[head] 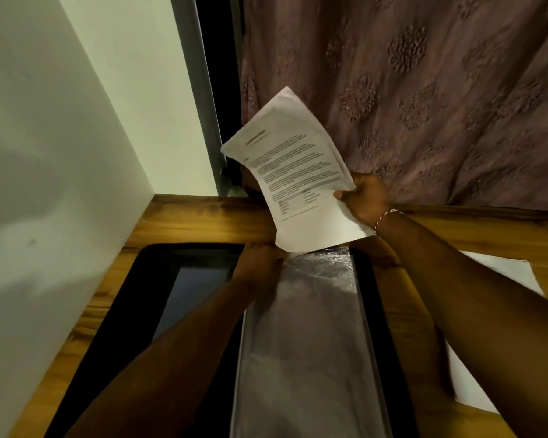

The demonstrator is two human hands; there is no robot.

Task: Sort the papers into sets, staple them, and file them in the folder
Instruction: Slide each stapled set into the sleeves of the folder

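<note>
Colours around the black folder point(140, 298)

The folder is black, with a dark blue-grey panel inside its left cover, and its plastic sleeve point(314, 327) is clear and shines silver-grey. Above the folder, the papers point(298, 172) are white with black printed lines and some grey shaded bands. Under the folder, the table point(187, 222) is honey-brown wood with darker grain. Behind the folder, the curtain point(424, 90) is dusty pink with round flower motifs in the same tone, and the frame point(196, 74) is grey. Left of the folder, the wall point(76, 121) is pale greenish white. Right of the folder are a plain white sheet point(506, 270) and a red-and-white bracelet point(385, 216).
</note>
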